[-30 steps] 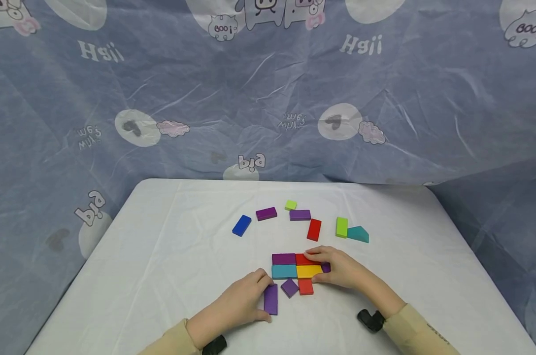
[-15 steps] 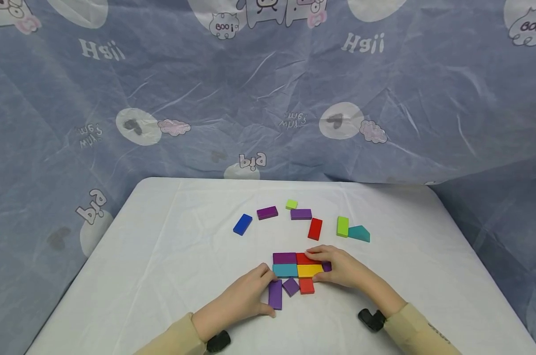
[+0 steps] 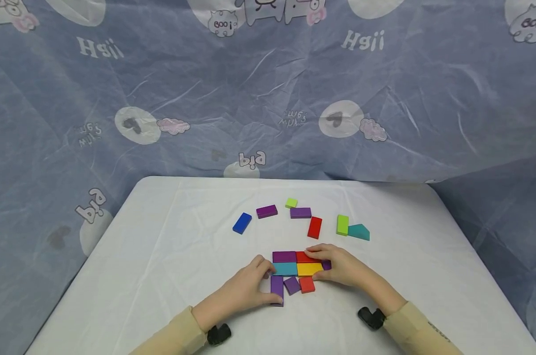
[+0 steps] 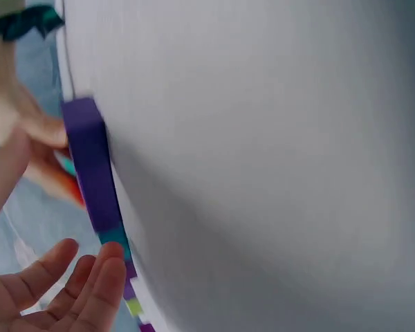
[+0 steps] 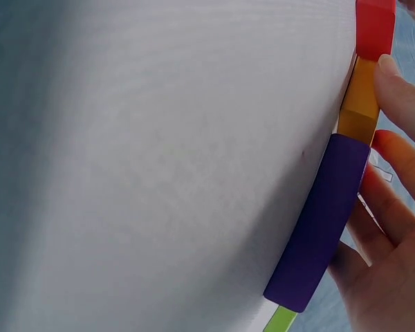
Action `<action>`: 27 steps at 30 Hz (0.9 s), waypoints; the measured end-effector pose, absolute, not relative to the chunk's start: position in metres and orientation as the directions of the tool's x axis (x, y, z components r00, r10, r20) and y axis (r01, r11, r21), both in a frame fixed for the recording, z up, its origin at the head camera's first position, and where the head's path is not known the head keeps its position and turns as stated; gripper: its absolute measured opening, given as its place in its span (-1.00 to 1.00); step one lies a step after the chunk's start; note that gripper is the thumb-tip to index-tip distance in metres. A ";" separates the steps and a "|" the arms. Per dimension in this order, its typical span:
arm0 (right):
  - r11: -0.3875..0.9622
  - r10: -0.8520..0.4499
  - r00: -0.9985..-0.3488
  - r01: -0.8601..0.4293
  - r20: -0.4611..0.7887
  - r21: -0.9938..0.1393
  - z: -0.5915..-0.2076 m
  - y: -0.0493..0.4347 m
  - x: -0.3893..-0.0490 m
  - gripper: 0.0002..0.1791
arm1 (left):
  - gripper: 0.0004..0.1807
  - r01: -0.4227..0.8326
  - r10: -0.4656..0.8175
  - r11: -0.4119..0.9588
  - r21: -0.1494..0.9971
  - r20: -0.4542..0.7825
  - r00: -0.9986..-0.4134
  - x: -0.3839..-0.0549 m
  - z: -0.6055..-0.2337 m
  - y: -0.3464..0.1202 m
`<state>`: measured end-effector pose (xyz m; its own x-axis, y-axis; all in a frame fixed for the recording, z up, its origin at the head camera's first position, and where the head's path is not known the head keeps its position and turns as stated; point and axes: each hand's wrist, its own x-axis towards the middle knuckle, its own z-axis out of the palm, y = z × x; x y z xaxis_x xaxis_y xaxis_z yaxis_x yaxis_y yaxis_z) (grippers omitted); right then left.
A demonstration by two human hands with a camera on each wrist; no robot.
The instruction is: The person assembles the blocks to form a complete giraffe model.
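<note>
Flat blocks form a small patch at the middle of the table: a magenta-purple one (image 3: 284,257), a red one (image 3: 305,256), a teal one (image 3: 284,269) and a yellow one (image 3: 307,269). My left hand (image 3: 243,288) has its fingertips at the teal block's left end, its thumb at the near end of a long purple block (image 3: 277,288). My right hand (image 3: 341,266) spans the patch, thumb on the yellow block's near edge, index finger on the far red one. It partly hides a dark purple block (image 5: 318,225). A tilted purple square (image 3: 292,286) lies beside a red square (image 3: 307,284).
Farther back lie a blue block (image 3: 242,223), two purple ones (image 3: 266,211), a red one (image 3: 314,228), two lime ones (image 3: 342,225) and a teal wedge (image 3: 358,232). The white table (image 3: 175,256) ends at a hanging blue cloth (image 3: 250,88).
My left hand has slid the long purple block forward and right until its far end meets the teal block. Its fingers have moved up to the teal block. The right hand stays in place.
</note>
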<state>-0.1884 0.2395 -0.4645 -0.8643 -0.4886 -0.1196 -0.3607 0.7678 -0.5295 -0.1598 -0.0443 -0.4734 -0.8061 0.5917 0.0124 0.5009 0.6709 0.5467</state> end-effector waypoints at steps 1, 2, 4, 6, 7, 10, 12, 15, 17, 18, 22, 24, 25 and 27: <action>0.768 -0.489 -0.864 -0.360 -0.121 -0.530 -0.464 0.239 -0.188 -0.34 | -0.42 0.486 0.578 0.666 0.566 0.020 -0.816 -0.162 -0.473 -0.046; 0.768 -0.488 -0.864 -0.358 -0.122 -0.531 -0.464 0.239 -0.188 -0.35 | -0.45 0.475 0.566 0.665 0.576 0.026 -0.824 -0.166 -0.473 -0.048; 0.768 -0.486 -0.865 -0.356 -0.124 -0.532 -0.463 0.238 -0.188 -0.34 | -0.49 0.478 0.558 0.663 0.576 0.046 -0.829 -0.173 -0.473 -0.051; 0.771 -0.482 -0.867 -0.352 -0.126 -0.531 -0.463 0.238 -0.188 -0.34 | -0.45 0.497 0.570 0.661 0.562 0.055 -0.820 -0.182 -0.473 -0.053; 0.773 -0.478 -0.869 -0.347 -0.129 -0.531 -0.463 0.238 -0.189 -0.34 | -0.42 0.507 0.580 0.659 0.556 0.053 -0.813 -0.186 -0.473 -0.054; 0.773 -0.480 -0.868 -0.349 -0.128 -0.529 -0.464 0.238 -0.188 -0.34 | -0.33 0.523 0.615 0.652 0.549 0.020 -0.788 -0.195 -0.475 -0.054; 0.771 -0.484 -0.866 -0.353 -0.127 -0.529 -0.464 0.238 -0.188 -0.34 | -0.28 0.521 0.631 0.649 0.554 -0.010 -0.775 -0.199 -0.477 -0.054; 0.770 -0.485 -0.865 -0.356 -0.125 -0.529 -0.464 0.239 -0.188 -0.34 | -0.22 0.519 0.643 0.652 0.553 -0.041 -0.765 -0.202 -0.479 -0.053; 0.772 -0.483 -0.867 -0.355 -0.124 -0.528 -0.465 0.239 -0.188 -0.34 | -0.21 0.528 0.651 0.650 0.546 -0.041 -0.758 -0.203 -0.480 -0.051; 0.773 -0.481 -0.868 -0.353 -0.125 -0.527 -0.465 0.239 -0.188 -0.34 | -0.22 0.535 0.655 0.647 0.543 -0.037 -0.755 -0.203 -0.480 -0.051; 0.770 -0.484 -0.866 -0.355 -0.123 -0.530 -0.464 0.240 -0.188 -0.34 | -0.24 0.541 0.657 0.651 0.533 -0.039 -0.753 -0.202 -0.480 -0.048; 0.768 -0.488 -0.864 -0.358 -0.122 -0.531 -0.464 0.240 -0.188 -0.34 | -0.25 0.538 0.656 0.653 0.533 -0.043 -0.753 -0.202 -0.480 -0.048; 0.767 -0.489 -0.864 -0.359 -0.122 -0.532 -0.464 0.240 -0.188 -0.34 | -0.25 0.534 0.655 0.653 0.536 -0.047 -0.754 -0.201 -0.479 -0.047; 0.764 -0.495 -0.861 -0.366 -0.119 -0.532 -0.464 0.241 -0.188 -0.34 | -0.26 0.533 0.654 0.653 0.538 -0.047 -0.755 -0.201 -0.479 -0.047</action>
<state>-0.1880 0.2407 -0.4644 -0.8606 -0.4952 -0.1187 -0.3660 0.7635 -0.5320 -0.2014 -0.0467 -0.4794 -0.7546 0.6544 -0.0472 0.5328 0.6532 0.5380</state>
